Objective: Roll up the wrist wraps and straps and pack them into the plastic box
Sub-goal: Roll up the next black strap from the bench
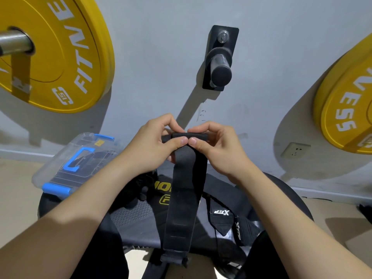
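Bare forearms [84,206], bare hands [150,150] [217,150] — black clothing [104,250] over both thighs.

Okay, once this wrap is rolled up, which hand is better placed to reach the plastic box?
Probably the left hand: the plastic box sits on that side, beside its forearm; the right hand would have to cross over the wrist wrap both hands pinch.

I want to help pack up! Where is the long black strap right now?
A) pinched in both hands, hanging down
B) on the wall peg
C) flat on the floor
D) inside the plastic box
A: the left hand and right hand both pinch the rolled top of the black strap, and the rest hangs down.
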